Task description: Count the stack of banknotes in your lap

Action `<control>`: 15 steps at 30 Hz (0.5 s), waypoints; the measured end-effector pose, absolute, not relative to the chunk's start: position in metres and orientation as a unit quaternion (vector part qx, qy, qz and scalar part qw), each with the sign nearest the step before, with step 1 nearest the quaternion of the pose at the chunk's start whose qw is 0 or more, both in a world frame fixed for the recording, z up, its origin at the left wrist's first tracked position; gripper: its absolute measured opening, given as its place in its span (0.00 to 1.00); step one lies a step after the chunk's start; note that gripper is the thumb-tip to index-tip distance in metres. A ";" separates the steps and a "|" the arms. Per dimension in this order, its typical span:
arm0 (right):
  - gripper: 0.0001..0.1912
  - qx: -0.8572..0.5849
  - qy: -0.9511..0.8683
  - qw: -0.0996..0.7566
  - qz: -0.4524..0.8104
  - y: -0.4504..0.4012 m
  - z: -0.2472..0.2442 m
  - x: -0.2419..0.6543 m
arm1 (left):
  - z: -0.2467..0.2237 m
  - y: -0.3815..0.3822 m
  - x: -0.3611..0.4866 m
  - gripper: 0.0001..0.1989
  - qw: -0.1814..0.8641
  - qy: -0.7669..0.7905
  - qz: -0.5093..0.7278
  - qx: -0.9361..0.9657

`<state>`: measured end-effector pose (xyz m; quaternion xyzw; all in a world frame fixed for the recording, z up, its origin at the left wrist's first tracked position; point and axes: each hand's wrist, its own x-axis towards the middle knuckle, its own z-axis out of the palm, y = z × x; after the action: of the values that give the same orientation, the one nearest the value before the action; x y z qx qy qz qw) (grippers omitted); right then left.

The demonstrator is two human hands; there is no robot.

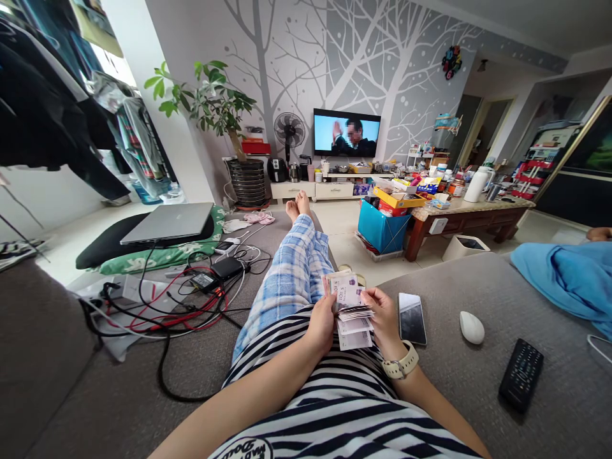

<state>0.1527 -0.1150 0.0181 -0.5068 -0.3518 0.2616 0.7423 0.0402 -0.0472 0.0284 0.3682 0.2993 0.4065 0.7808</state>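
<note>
A bundle of pale pink and purple banknotes (348,294) is held over my lap, partly fanned out. My left hand (323,322) grips the notes along their left side, with the fingers mostly hidden behind them. On the other side, my right hand (384,315) pinches the notes between thumb and fingers, and a pale watch (400,362) circles that wrist. Further notes (354,340) hang below the folded edges in the middle. A dark-screened phone (412,319) lies on the sofa just right of my right hand.
A white mouse (472,327) and a black remote control (521,376) lie to the right. Tangled cables (191,299) and a closed laptop (167,224) are on the left. My legs (291,261) stretch forward; a cluttered low table (430,213) stands ahead right.
</note>
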 end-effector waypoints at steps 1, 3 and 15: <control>0.16 -0.506 -0.351 0.743 0.262 -0.115 0.018 0.153 | 0.028 -0.047 0.040 0.14 0.781 0.299 0.406 0.369; 0.16 -0.505 -0.351 0.743 0.263 -0.115 0.018 0.153 | 0.028 -0.047 0.040 0.14 0.782 0.298 0.405 0.369; 0.16 -0.507 -0.360 0.738 0.262 -0.116 0.017 0.154 | 0.027 -0.047 0.040 0.15 0.785 0.301 0.397 0.367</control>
<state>0.1539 -0.1163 0.0169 -0.5069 -0.3599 0.2619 0.7382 0.0402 -0.0468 0.0273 0.3675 0.3013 0.3975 0.7850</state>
